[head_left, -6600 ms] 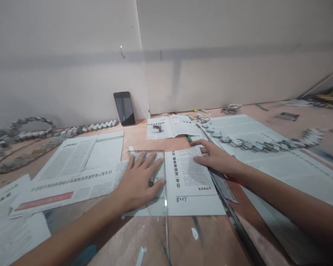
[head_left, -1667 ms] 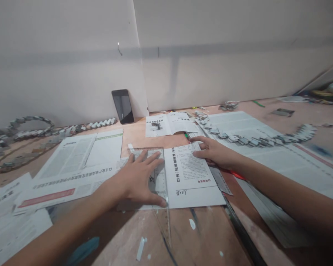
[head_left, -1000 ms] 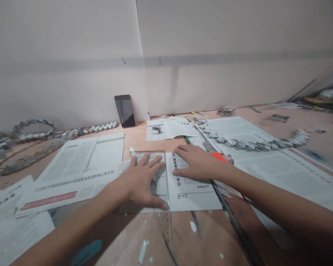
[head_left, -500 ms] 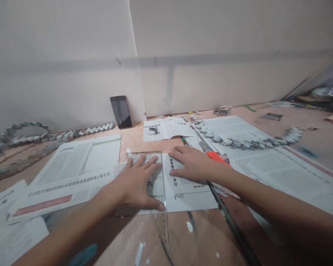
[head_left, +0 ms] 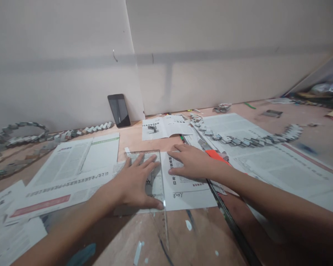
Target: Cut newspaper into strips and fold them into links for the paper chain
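Observation:
My left hand (head_left: 135, 183) lies flat with fingers spread, pressing on a clear plastic ruler (head_left: 161, 184). The ruler sits across a cut piece of newspaper (head_left: 188, 199), and its lower end reaches past the paper onto the table. My right hand (head_left: 192, 162) rests palm down on the same piece, just right of the ruler, with its fingers stretched out. Under my right wrist shows an orange-red object (head_left: 217, 155), mostly covered, so its kind is unclear. A long dark strip (head_left: 233, 225) runs beneath my right forearm.
A phone (head_left: 119, 111) leans on the wall. Folded-paper chains (head_left: 246, 141) lie on newspaper at the right, and another paper chain (head_left: 24, 133) lies at the left. Newspaper sheets (head_left: 69, 166) spread on the left. A small printed sheet (head_left: 166, 129) is behind my hands.
The view has shifted very slightly. Both hands keep the same places on the ruler and the newspaper.

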Motion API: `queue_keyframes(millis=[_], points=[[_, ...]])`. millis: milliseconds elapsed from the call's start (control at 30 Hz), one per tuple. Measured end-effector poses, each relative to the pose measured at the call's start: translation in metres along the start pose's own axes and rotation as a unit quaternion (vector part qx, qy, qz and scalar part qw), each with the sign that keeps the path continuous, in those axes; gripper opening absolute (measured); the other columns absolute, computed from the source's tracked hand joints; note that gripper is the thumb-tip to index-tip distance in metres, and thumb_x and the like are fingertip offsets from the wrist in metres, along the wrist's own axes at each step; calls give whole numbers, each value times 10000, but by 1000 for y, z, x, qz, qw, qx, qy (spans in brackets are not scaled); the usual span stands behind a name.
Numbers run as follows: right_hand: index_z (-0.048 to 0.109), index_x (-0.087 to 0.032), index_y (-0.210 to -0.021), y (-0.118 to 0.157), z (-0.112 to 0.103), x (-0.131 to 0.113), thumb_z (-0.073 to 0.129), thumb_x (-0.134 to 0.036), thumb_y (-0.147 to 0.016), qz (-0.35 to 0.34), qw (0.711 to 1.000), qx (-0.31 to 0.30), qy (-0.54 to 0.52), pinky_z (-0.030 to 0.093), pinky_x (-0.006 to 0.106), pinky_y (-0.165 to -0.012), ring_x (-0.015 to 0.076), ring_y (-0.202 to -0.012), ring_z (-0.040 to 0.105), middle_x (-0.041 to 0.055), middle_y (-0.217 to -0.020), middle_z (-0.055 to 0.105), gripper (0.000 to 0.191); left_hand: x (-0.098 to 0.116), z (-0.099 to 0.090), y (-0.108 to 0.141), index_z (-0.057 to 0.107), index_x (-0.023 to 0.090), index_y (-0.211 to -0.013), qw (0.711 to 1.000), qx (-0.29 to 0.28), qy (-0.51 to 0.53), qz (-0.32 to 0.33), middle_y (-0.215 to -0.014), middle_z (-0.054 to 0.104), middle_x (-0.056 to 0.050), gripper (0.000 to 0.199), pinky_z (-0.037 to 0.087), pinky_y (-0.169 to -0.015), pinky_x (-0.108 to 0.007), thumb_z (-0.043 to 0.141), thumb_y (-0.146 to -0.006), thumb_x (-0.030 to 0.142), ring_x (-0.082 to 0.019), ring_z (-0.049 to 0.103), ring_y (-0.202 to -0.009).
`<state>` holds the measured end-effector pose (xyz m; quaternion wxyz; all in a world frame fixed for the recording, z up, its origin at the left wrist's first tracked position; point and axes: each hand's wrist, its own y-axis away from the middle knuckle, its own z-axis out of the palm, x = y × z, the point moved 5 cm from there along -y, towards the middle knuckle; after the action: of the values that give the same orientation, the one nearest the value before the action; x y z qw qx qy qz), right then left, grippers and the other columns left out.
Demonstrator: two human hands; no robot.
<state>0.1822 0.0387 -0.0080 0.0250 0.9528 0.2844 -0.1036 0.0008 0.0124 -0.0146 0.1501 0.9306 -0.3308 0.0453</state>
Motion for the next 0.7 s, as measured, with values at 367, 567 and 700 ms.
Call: queue_keyframes(millis=[367,567,700], points=[[589,-231,-1220,0,1,0,514,-613,-807,1,1000,-9,4,435,427,-895,331,-1146,503,137,-1232,565,568,1,-1,0,251,259,-1489,1000,3,11,0,-1584,100,-69,1151,83,-1094,-682,546,-543,844,-445,28,-1415],[601,-220,-1197,0,1,0,513,-613,-813,0,1000,-4,4,423,412,-909,328,-1145,503,137,-1220,571,556,2,-1,0,246,250,-1491,1000,3,6,1,-1582,120,-77,1153,93,-1090,-683,539,-547,845,-444,27,-1417],[602,-232,-1194,0,2,2,519,-611,-811,3,1000,-6,0,428,417,-899,331,-1151,497,133,-1225,570,545,1,0,-1,241,242,-1492,1000,6,3,-1,-1583,111,-78,1159,110,-1084,-691,519,-550,857,-445,31,-1416]])
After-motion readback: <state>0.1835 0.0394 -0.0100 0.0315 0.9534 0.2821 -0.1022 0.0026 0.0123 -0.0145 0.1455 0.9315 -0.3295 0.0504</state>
